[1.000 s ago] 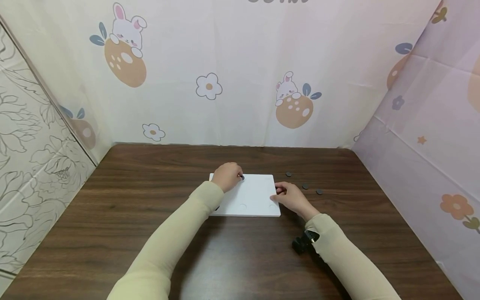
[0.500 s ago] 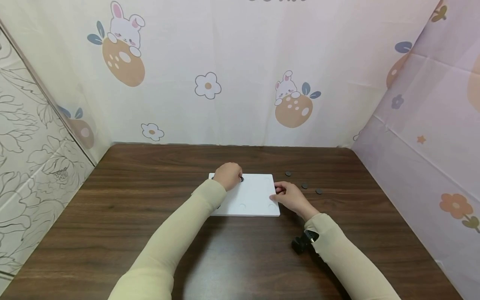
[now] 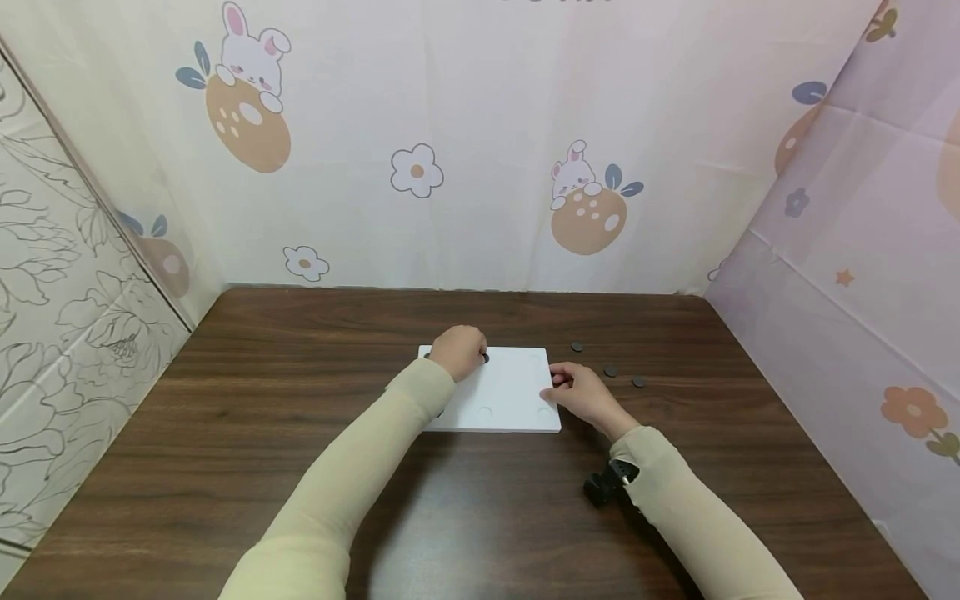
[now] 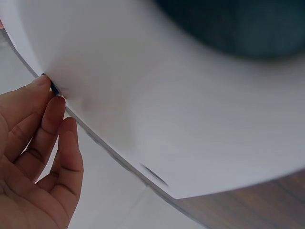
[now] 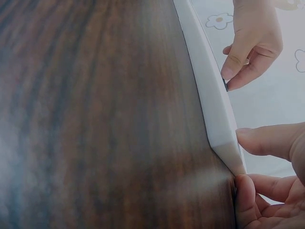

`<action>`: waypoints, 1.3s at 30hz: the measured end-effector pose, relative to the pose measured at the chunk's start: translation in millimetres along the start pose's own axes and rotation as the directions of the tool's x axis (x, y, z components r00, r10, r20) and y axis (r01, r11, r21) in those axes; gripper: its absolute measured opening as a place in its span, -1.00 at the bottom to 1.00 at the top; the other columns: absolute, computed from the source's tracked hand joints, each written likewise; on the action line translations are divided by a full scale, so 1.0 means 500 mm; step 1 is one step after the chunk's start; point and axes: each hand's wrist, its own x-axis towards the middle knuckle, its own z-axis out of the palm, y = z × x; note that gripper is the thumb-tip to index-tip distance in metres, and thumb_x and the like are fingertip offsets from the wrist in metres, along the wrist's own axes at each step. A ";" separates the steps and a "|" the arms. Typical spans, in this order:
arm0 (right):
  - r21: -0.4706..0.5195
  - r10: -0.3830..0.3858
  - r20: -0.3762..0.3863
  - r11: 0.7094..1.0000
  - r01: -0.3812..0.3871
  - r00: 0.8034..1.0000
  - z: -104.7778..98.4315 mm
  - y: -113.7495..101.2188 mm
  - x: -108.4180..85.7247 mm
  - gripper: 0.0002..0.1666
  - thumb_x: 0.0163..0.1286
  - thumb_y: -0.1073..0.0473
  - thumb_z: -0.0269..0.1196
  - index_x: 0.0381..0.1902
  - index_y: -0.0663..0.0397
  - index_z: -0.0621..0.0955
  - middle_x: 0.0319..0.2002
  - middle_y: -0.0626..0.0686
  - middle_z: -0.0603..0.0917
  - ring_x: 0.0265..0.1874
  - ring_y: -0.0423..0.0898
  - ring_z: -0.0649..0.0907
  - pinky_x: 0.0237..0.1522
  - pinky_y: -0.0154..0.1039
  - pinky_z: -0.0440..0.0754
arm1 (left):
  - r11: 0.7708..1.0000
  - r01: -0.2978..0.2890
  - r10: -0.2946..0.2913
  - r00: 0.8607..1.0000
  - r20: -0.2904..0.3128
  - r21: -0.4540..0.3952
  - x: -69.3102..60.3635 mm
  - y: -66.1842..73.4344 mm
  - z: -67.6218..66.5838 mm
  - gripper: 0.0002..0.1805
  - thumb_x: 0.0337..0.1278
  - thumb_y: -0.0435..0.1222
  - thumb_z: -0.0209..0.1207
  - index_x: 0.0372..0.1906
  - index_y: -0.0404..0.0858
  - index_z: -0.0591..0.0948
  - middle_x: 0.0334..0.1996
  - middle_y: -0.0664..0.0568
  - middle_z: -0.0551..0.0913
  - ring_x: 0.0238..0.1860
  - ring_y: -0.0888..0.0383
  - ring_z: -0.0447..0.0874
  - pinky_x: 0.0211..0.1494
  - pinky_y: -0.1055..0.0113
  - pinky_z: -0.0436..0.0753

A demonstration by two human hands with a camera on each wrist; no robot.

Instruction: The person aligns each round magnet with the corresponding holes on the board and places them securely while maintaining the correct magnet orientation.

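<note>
On a brown wood-grain desk (image 3: 480,517), a flat white board (image 3: 510,387) is lying with its long sides running left to right. The left grip (image 3: 459,352) (a person's bare hand) is pinching a small dark disc (image 4: 54,89) between thumb and fingertip near the middle of the board's far edge; whether the disc is sitting in a recess cannot be told. The right grip (image 3: 588,396) is clasping the board's right edge, its thumb resting on top. Three loose discs (image 3: 611,372) are lying on the desk to the right of the board, apart from one another. Along the near edge, round recesses (image 3: 485,412) are showing, one toward the middle and one by the right corner. A black device (image 3: 602,486) is sitting at the right wrist, beside the cuff of a pale yellow sleeve (image 3: 697,508). Behind the desk, a curtain (image 3: 487,92) printed with rabbits and flowers is hanging.
</note>
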 end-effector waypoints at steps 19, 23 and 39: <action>-0.004 0.001 -0.002 1.000 -0.001 1.000 0.000 -0.001 0.000 -0.38 0.32 0.16 0.30 0.27 0.30 0.44 0.02 0.21 0.53 -0.16 -0.02 0.48 -0.15 -0.23 0.51 | 0.997 -0.063 0.064 0.997 0.047 -0.036 -0.024 -0.015 -0.018 -0.78 0.20 -0.34 0.27 -0.06 -0.25 0.71 -0.12 -0.04 0.70 -0.13 0.11 0.63 0.01 0.25 0.61; -0.007 0.008 -0.004 1.000 -0.008 1.000 0.000 -0.001 0.000 -0.38 0.32 0.15 0.31 0.27 0.29 0.44 0.03 0.20 0.53 -0.16 -0.02 0.49 -0.14 -0.23 0.51 | 0.997 -0.077 0.079 0.996 0.044 -0.032 -0.031 -0.026 -0.018 -0.75 0.23 -0.28 0.26 -0.02 -0.24 0.69 -0.12 -0.03 0.69 -0.12 0.10 0.65 0.02 0.25 0.61; -0.015 0.023 -0.013 1.000 -0.023 1.000 0.002 0.001 0.003 -0.37 0.32 0.14 0.31 0.29 0.26 0.44 0.05 0.20 0.53 -0.14 -0.02 0.50 -0.10 -0.20 0.52 | 0.979 0.074 -0.079 0.997 -0.016 -0.188 -0.072 -0.089 -0.045 -0.56 0.31 -0.11 0.18 0.19 -0.22 0.57 0.09 -0.08 0.60 0.10 0.02 0.62 0.13 0.14 0.61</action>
